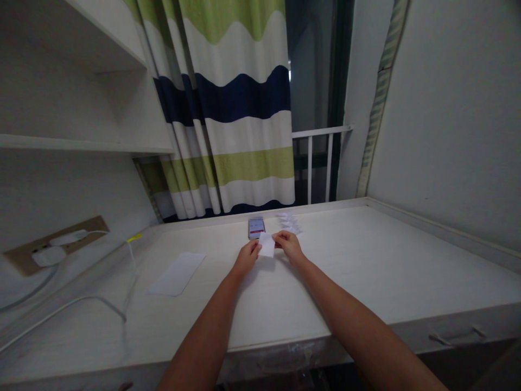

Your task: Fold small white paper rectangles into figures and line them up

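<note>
My left hand [246, 259] and my right hand [288, 244] pinch opposite edges of a small white paper slip [267, 245], held just above the white desk [366, 260]. Directly behind the slip lies a smartphone [256, 228] with a lit screen showing red and white, its lower part hidden by the paper. A small heap of folded white paper pieces [288, 221] sits just beyond my right hand. To the left of my hands, a larger white paper sheet [177, 274] lies flat on the desk.
A wall socket panel [52, 247] with a plug sits at the desk's left side, and a white cable [73, 304] runs across the desk's left part. A striped curtain [240, 98] hangs behind the desk, and a white shelf [81, 144] juts out above left.
</note>
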The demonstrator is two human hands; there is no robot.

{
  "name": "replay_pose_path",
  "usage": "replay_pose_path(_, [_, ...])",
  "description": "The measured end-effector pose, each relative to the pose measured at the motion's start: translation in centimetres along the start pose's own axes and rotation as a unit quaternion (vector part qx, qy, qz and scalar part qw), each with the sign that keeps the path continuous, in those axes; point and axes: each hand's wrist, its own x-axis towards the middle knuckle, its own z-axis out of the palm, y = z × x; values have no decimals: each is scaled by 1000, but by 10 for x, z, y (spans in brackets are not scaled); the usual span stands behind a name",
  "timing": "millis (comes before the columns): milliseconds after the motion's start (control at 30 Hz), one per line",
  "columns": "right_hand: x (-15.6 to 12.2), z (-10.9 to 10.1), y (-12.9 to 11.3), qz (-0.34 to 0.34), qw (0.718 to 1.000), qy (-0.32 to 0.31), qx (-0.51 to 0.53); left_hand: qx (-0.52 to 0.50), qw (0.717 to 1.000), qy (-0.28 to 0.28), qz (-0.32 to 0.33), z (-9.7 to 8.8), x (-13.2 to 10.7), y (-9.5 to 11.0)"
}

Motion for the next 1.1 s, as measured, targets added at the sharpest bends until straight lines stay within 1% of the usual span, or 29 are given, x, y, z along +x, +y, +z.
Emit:
replay_pose_path(100, [0, -1, -1, 4, 1000, 6, 0, 24, 999, -17, 14, 0, 0, -7])
replay_pose_path(200, [1, -3, -1, 2, 1000, 19, 4, 21, 999, -32, 19, -1, 1, -11])
replay_pose_path(300, [2, -4, 0, -1, 1000, 29, 10, -6, 999, -43, 13, -2, 2, -9])
replay_pose_path(500, [2, -2, -1, 11, 1000, 23, 7, -36, 998, -42, -17, -3, 1, -5])
replay_pose_path(600, [-1, -1, -4, 20, 1000, 8, -7, -22, 998, -34, -38, -3, -1, -8])
replay_pose_path(667, [-3, 0, -7, 25, 1000, -6, -14, 4, 999, -10, -44, -3, -2, -9])
replay_pose_path(767, [-7, 1, -11, 22, 999, -41, -10, 25, 998, 25, -57, -3, -3, -9])
replay_pose_path(833, [-9, 2, -14, 16, 998, -68, -6, 22, 997, 32, -65, -2, -3, -8])
replay_pose_path(967, [-12, 4, -16, 9, 995, -96, -1, 7, 999, 26, -35, -1, -3, -4])
replay_pose_path(1033, [-13, 5, -16, 8, 994, -108, 2, -10, 1000, 12, -22, 0, -4, -3])
replay_pose_path(1100, [-14, 5, -16, 7, 993, -116, 6, -32, 999, -7, -25, 1, -5, -1])
